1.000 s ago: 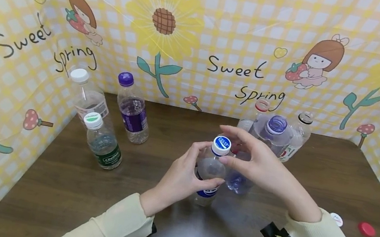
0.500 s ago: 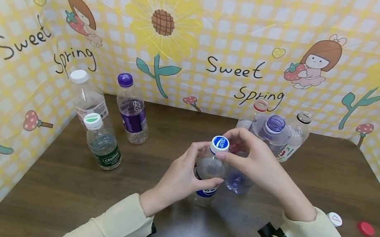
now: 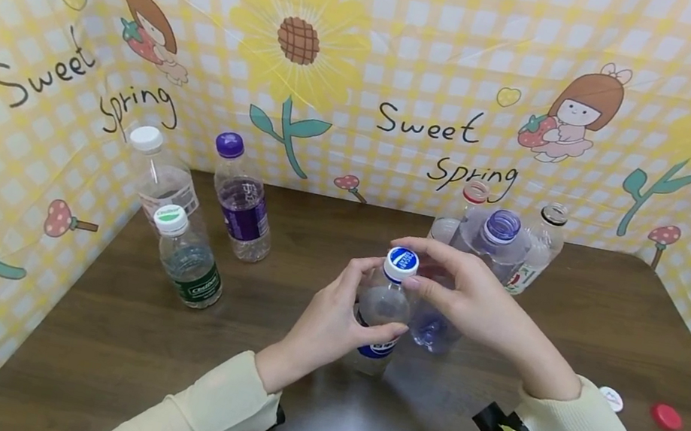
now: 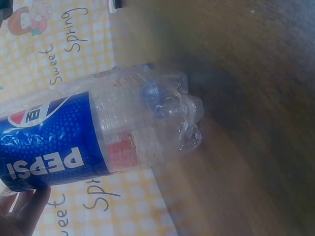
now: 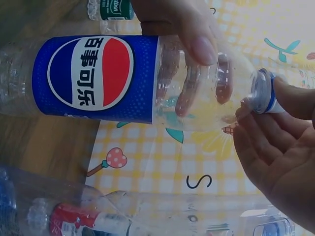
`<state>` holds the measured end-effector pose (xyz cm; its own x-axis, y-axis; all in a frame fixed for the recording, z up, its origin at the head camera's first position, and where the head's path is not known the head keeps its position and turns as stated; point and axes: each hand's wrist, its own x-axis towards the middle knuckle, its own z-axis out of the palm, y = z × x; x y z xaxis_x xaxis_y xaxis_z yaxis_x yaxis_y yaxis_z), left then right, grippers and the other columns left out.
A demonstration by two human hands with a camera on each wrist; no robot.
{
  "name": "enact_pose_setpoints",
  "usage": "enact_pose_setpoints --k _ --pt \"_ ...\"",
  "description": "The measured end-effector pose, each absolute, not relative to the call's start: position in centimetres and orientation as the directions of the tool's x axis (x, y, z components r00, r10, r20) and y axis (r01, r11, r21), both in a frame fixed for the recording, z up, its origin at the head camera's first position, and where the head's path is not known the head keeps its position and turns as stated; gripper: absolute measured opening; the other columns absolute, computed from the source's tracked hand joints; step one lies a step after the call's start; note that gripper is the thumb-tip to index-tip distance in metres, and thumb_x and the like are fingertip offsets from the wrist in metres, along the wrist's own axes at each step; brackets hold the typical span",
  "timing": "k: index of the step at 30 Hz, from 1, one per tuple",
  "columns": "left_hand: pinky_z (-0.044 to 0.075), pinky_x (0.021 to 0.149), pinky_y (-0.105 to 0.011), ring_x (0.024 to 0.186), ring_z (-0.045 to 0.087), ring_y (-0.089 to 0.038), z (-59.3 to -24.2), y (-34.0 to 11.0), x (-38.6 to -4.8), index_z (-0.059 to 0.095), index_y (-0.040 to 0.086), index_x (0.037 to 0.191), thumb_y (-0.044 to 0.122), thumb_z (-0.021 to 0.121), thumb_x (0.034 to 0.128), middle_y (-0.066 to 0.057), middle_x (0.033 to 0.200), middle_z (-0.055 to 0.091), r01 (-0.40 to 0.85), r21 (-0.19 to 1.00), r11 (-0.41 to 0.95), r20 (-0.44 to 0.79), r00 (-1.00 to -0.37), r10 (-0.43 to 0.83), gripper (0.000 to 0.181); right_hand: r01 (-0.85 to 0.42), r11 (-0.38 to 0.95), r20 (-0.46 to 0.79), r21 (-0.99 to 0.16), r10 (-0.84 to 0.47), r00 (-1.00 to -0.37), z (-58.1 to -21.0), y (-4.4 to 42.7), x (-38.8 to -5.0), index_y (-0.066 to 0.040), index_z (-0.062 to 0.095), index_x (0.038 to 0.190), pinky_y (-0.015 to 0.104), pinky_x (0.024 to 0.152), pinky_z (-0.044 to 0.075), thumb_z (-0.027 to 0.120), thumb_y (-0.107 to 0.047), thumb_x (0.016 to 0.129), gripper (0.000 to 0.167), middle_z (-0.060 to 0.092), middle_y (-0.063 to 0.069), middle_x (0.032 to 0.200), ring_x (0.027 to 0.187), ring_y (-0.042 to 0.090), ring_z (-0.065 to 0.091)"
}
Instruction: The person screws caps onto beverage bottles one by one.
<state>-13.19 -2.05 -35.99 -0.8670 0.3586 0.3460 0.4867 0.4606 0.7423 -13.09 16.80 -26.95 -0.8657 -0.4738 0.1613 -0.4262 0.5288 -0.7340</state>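
Observation:
A clear Pepsi bottle [image 3: 383, 306] with a blue label [image 5: 93, 78] stands upright on the table in the head view. My left hand [image 3: 330, 324] grips it from the left, thumb in front and fingers behind. On its neck sits a white cap [image 3: 401, 264] with a blue printed top. My right hand [image 3: 476, 295] holds this cap between thumb and fingers. In the right wrist view the right thumb [image 5: 295, 98] lies against the cap, the other fingers on its opposite side. The left wrist view shows the bottle's ribbed base [image 4: 177, 115].
Capped bottles stand at the left: one purple-labelled [image 3: 244, 206], one green-labelled [image 3: 190, 262], one white-capped [image 3: 157, 169]. Right of the hands stand uncapped bottles, including a purple-tinted one [image 3: 502, 234] and a black-ringed one [image 3: 543, 241]. A red cap [image 3: 666, 417] and a white cap [image 3: 611, 399] lie at the right.
The print on the cap's top has turned. My right hand's fingers drew in around the cap and then spread out again. My left hand and the bottle stay in place.

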Motion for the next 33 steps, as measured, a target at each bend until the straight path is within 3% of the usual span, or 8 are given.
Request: enact_pose_setpoints --k 5,10,12,17,25,33 --pt "0.055 0.089 -0.04 0.112 0.059 -0.024 -36.05 -2.01 -13.18 0.035 0.014 0.133 0.026 0.083 0.0738 -0.013 0.124 0.055 0.489 0.746 0.452 0.351 -0.866 0.357 0.077 -0.367 0.557 0.144 -0.745 -0.403 -0.904 -27.12 16.44 -13.21 -0.006 0.056 0.119 0.036 0.084 0.055 0.07 -0.017 0.087 0.037 0.065 0.008 0.105 0.094 0.019 0.062" --pt "0.055 0.09 -0.04 0.113 0.059 -0.024 -36.09 -1.97 -13.18 0.034 0.014 0.134 0.026 0.083 0.074 -0.012 0.124 0.055 0.493 0.743 0.453 0.351 -0.863 0.363 0.078 -0.413 0.52 0.157 -0.748 -0.466 -0.871 -27.35 16.56 -13.09 -0.008 0.046 0.135 0.043 0.09 0.052 0.065 -0.016 0.09 0.049 0.057 0.011 0.131 0.108 0.025 0.06" --pt "0.055 0.089 -0.04 0.112 0.059 -0.024 -36.06 -1.95 -13.18 0.034 0.014 0.134 0.026 0.083 0.0739 -0.013 0.124 0.055 0.492 0.744 0.453 0.349 -0.863 0.365 0.078 -0.446 0.504 0.174 -0.739 -0.497 -0.85 -27.34 16.73 -13.04 -0.009 0.044 0.14 0.041 0.094 0.051 0.06 -0.015 0.093 0.05 0.054 0.01 0.136 0.109 0.023 0.058" --pt "0.056 0.089 -0.04 0.112 0.059 -0.025 -36.0 -1.93 -13.2 0.035 0.013 0.134 0.026 0.083 0.0737 -0.014 0.125 0.055 0.491 0.744 0.454 0.347 -0.864 0.366 0.078 -0.458 0.514 0.179 -0.725 -0.502 -0.846 -27.19 16.97 -13.05 -0.009 0.052 0.134 0.029 0.091 0.05 0.057 -0.014 0.096 0.039 0.06 0.007 0.122 0.099 0.018 0.057" --pt "0.054 0.092 -0.04 0.114 0.058 -0.024 -36.17 -1.93 -13.29 0.034 0.015 0.134 0.026 0.083 0.0736 -0.011 0.126 0.055 0.504 0.737 0.45 0.364 -0.857 0.364 0.078 -0.338 0.56 0.122 -0.757 -0.387 -0.914 -27.37 16.21 -13.45 -0.006 0.053 0.117 0.031 0.077 0.053 0.071 -0.018 0.086 0.037 0.062 0.009 0.101 0.089 0.021 0.059" --pt "0.055 0.089 -0.039 0.112 0.059 -0.024 -36.22 -2.03 -13.31 0.034 0.015 0.135 0.027 0.083 0.0737 -0.011 0.124 0.055 0.5 0.737 0.454 0.36 -0.86 0.362 0.079 -0.408 0.495 0.146 -0.767 -0.485 -0.862 -27.39 16.75 -13.38 -0.009 0.043 0.141 0.048 0.095 0.051 0.062 -0.015 0.092 0.052 0.053 0.011 0.138 0.116 0.026 0.058"
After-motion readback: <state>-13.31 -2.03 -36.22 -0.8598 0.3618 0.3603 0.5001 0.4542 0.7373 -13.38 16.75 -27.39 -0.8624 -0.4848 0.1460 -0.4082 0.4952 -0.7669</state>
